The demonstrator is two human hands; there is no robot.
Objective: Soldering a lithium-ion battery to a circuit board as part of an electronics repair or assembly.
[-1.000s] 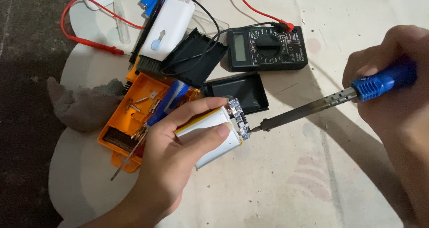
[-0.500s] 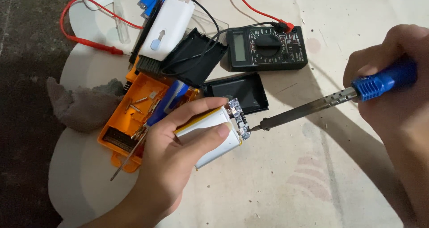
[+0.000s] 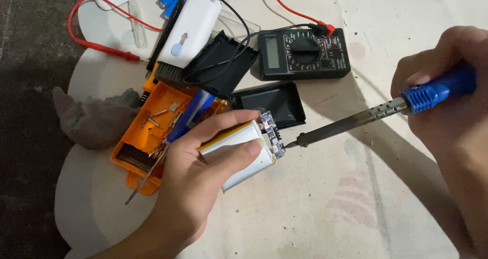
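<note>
Head view: left hand [image 3: 201, 180] wrapped around a silver battery pack [image 3: 243, 152], thumb on top, small circuit board [image 3: 271, 135] on its 3 o'clock end. Right hand [image 3: 450, 104] closed on the blue handle of a soldering iron [image 3: 366, 118], tip touching the board. Pack sits centre frame above the surface [image 3: 330, 208]. Orange tool case [image 3: 152, 132] at 9 o'clock, black multimeter [image 3: 303, 52] at 12 o'clock.

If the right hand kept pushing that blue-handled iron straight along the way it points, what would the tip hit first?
The right hand aims the soldering iron left and slightly down. Its tip sits right at the small circuit board on the silver battery pack in the left hand, so probably that board.
</note>
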